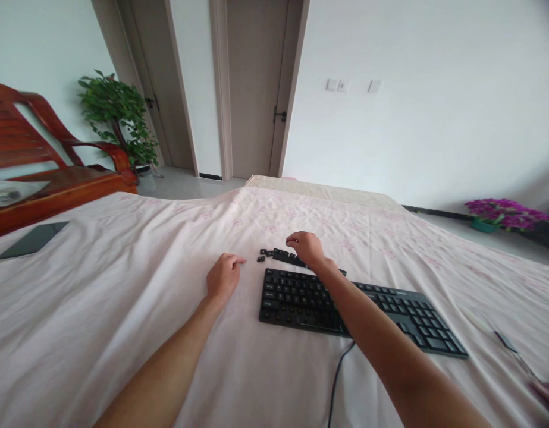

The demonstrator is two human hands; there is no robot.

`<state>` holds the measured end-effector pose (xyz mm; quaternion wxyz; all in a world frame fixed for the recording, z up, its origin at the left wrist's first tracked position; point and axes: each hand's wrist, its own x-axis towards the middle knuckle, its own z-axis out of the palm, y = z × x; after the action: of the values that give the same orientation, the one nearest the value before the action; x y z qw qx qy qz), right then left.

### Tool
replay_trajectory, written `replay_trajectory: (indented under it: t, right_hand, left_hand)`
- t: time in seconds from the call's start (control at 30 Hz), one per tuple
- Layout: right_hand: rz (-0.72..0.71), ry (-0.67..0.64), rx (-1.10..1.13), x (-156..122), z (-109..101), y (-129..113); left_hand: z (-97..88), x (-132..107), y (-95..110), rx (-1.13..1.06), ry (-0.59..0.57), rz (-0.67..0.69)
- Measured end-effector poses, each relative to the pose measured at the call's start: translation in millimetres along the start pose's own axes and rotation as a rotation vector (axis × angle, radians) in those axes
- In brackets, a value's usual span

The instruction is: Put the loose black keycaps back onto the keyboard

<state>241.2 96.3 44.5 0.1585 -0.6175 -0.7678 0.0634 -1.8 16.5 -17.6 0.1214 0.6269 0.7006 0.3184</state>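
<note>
- Keyboard (296, 297): black and full-size, it lies flat on the bed sheet (122, 297) in front of you. Its long axis runs left to right, with the right end slanting nearer to you. Its cable (338, 374) trails off the near edge towards you.
- Your right forearm crosses over the middle of the keyboard, hiding some of the rows.
- Your left hand (223, 278) rests on the sheet just left of the keyboard's far left corner, not touching it. Its fingers (237, 260) are folded in, thumb against forefinger, and nothing shows in them.
- Loose keycaps (278, 254): small black squares lie in a ragged row on the sheet just beyond the keyboard's far edge and roughly parallel to it. A few strays sit at the left end of the row.
- Your right hand (306, 246) is the nearer one to them, set directly over the row. Its fingers (294, 240) are curled down and bunched close, the tips pointing left. You cannot tell from here whether they pinch a cap or only touch the row. The remaining caps lie left of the tips.
- At far left, a flat dark slab (33, 239) lies on the sheet, well apart from both hands.
- Beyond the bed there is a red wooden armchair (55, 166) and a leafy potted plant (118, 119) on the left. Two closed doors (254, 89) stand straight ahead, and purple flowers (506, 213) sit on the floor at right.
</note>
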Motion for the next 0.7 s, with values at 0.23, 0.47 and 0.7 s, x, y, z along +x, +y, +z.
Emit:
replay_trajectory:
  t: [0.23, 0.47, 0.7]
  right_hand:
    - [-0.309, 0.160, 0.281, -108, -13, -19]
    - [-0.380, 0.162, 0.063, -161, 2, -32]
    - [-0.391, 0.167, -0.122, -164, 2, -38]
  left_hand:
    - [0.3, 0, -2, 0.019, 0.009, 0.021]
    - [1.9, -2, -5, 0.030, 0.019, 0.030]
    - [-1.9, -3, -1, 0.019, 0.012, 0.018]
